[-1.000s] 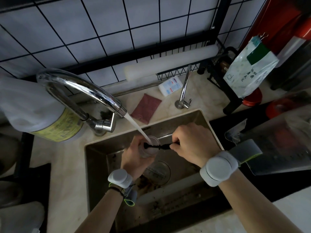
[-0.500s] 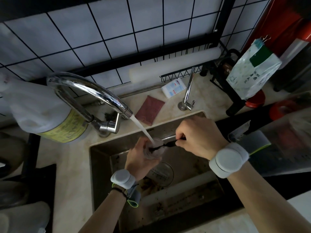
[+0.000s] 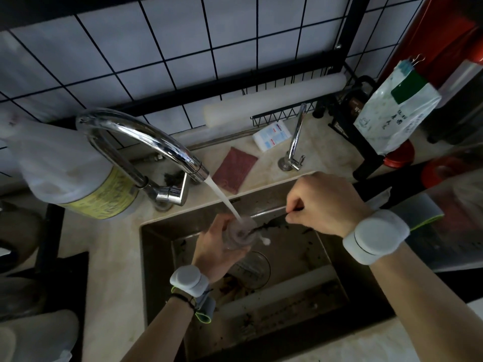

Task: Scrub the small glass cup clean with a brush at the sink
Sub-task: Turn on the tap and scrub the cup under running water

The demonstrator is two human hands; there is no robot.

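Observation:
My left hand (image 3: 217, 246) grips the small glass cup (image 3: 239, 235) over the steel sink (image 3: 156, 257), tilted with its mouth toward the right. Water from the chrome faucet (image 3: 136, 137) streams into the cup. A thin dark brush (image 3: 271, 223) is pinched in my right hand (image 3: 324, 202), and its bristle end sits inside the cup's mouth. The brush's handle end is hidden in my fist.
A red scouring pad (image 3: 235, 169) and a white-blue packet (image 3: 271, 134) lie behind the sink by a small second tap (image 3: 294, 145). A white jug with a yellow label (image 3: 78, 176) stands left. The drain strainer (image 3: 251, 270) sits below the cup. A hanging bag (image 3: 397, 113) is right.
The view shifted so hands and sink sit slightly lower and further right. The brush stays in the cup under the running water, and my right hand has drawn a little away from the cup.

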